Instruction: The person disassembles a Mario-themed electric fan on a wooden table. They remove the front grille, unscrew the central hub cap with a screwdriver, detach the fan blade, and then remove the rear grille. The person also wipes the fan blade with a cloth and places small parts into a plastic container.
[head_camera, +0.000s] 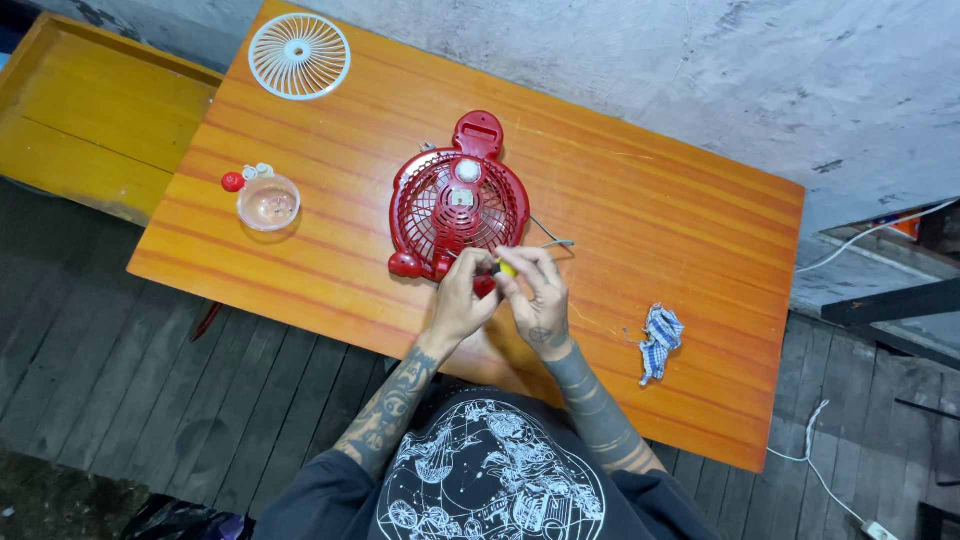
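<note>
A red fan housing (458, 205) lies flat on the orange wooden table (650, 210), its grille facing up with a white hub in the middle. My left hand (462, 300) and my right hand (535, 295) meet at the housing's near edge. Together they pinch a small tool with a yellow and red handle (497, 272). Which hand carries its weight I cannot tell. A thin grey wire (552, 238) runs out from the housing just beyond my right hand.
A white round fan grille (299, 55) lies at the table's far left corner. A clear bowl (268, 203) with small red and white parts beside it stands left of the housing. A blue checked cloth (658, 342) lies on the right. A yellow bench (95, 115) stands at the left.
</note>
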